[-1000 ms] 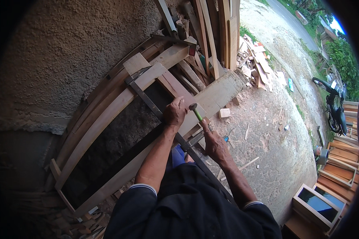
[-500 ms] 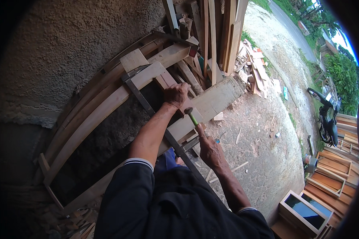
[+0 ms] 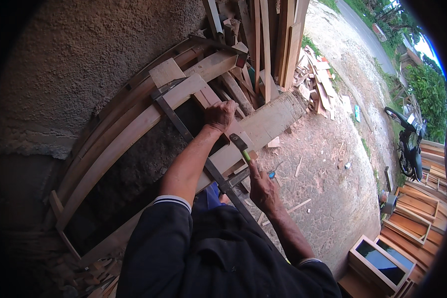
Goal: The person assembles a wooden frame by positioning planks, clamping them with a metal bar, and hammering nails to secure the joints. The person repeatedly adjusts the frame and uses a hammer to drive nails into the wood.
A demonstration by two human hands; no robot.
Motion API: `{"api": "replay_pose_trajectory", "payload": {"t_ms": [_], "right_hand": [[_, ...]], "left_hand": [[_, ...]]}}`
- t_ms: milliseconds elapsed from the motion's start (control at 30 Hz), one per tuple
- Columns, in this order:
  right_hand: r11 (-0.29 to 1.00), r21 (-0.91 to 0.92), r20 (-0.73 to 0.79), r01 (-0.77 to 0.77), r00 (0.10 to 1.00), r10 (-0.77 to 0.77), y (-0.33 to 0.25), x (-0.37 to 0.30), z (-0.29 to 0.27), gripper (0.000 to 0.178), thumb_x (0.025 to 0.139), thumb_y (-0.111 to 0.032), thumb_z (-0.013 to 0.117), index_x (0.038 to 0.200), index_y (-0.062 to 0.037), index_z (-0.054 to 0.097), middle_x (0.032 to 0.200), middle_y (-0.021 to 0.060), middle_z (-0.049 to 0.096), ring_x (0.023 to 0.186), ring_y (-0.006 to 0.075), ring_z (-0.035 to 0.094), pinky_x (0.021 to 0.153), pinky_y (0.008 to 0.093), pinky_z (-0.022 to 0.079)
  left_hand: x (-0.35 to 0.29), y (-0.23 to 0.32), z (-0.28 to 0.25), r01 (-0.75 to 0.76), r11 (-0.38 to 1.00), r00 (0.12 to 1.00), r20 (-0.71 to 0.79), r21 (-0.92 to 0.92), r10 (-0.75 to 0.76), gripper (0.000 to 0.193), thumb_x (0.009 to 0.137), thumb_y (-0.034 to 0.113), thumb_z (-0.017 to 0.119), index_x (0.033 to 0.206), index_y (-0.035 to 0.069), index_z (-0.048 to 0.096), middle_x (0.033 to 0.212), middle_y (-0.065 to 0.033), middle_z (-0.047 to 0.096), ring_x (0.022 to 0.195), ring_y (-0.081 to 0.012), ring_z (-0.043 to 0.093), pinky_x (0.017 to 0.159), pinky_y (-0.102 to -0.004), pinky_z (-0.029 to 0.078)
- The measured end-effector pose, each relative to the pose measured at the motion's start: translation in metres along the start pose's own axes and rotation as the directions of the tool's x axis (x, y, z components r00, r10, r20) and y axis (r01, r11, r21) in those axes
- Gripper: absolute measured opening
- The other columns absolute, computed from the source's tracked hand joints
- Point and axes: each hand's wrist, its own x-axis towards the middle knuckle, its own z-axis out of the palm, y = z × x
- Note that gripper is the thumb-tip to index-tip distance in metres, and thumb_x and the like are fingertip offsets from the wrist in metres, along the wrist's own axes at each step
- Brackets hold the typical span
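Note:
A long wooden frame (image 3: 134, 131) lies slantwise before me, with a dark metal clamp bar (image 3: 173, 117) across it. My left hand (image 3: 220, 115) is closed over the wooden crosspiece (image 3: 207, 97) at the frame's far end, its fingers curled down and partly hidden. In my right hand (image 3: 264, 192) is a hammer (image 3: 239, 142) with a dark head and a green handle. The hammer head is close over the near end of the crosspiece, by the frame's corner; whether it touches is hard to tell. A thick plank (image 3: 270, 119) sits beneath that corner.
A rough wall (image 3: 94, 59) rises on the left. Upright timber strips (image 3: 283, 49) and a heap of offcuts (image 3: 317, 84) stand beyond the frame. Wood scraps dot the concrete floor (image 3: 323, 174). To the right are a motorcycle (image 3: 409, 144) and stacked wooden frames (image 3: 407, 223).
The hammer head has come slightly nearer and to the right, and its tilt has changed. My right hand has shifted a little; my left hand stays on the crosspiece.

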Motion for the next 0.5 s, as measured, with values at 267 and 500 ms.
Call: {"api": "replay_pose_trajectory", "payload": {"t_ms": [267,500], "right_hand": [[0.995,0.059,-0.149,0.084,0.986,-0.074,0.0015,0.0021,0.0035,0.079,0.091,-0.002,0.047,0.162,-0.0245,0.021,0.078,0.0239,0.054,0.061,0.0394,0.059,0.057,0.0516,0.047],[0.998,-0.036,0.052,-0.043,0.998,0.045,-0.0017,0.0031,0.0029,0.081,0.089,-0.002,0.049,0.162,-0.0241,0.021,0.074,0.0214,0.055,0.063,0.0384,0.061,0.058,0.0513,0.048]], "left_hand": [[0.0020,0.0011,-0.0016,0.003,1.000,1.000,-0.014,-0.024,-0.003,0.021,0.096,0.032,0.064,0.085,0.015,0.060,0.072,-0.0079,0.068,0.070,-0.0296,0.071,0.057,-0.0443,0.055],[-0.0004,0.0020,-0.0031,0.009,1.000,1.000,0.024,0.013,-0.009,0.022,0.096,0.032,0.064,0.084,0.014,0.060,0.073,-0.0078,0.069,0.070,-0.0294,0.071,0.058,-0.0437,0.056]]}}
